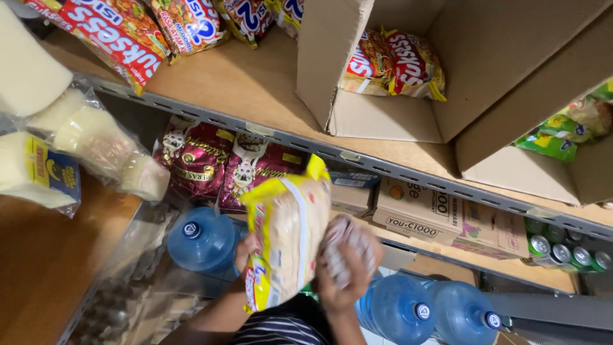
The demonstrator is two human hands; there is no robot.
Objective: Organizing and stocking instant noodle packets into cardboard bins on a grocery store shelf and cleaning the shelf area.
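Head view, looking down along shelving: low in the middle of the frame both hands carry packets. The left hand (246, 250) grips a yellow multi-pack of noodles (284, 236) from behind at its lower edge, the fingers hidden by the wrapper, so I cannot tell how far they curl. The right hand (348, 271) is closed around a second, pale packet (345, 246), blurred by motion, with its fingers wrapped over the lower half.

The yellow pack looks light and bulky, with a slick film wrapper that slides and crackles, and brittle noodle blocks inside that would likely break if squeezed hard. A hold across the flat sides or under the bottom seam seems safer than pinching a corner.

Above, the wooden shelf (242, 83) carries an open cardboard box (383, 118) with similar red and yellow packets (396, 67), and more packets lie at the upper left (121, 32). Below the shelf rail sit dark red rice bags (198, 160); blue water jugs (203, 239) stand at the lower centre and lower right.
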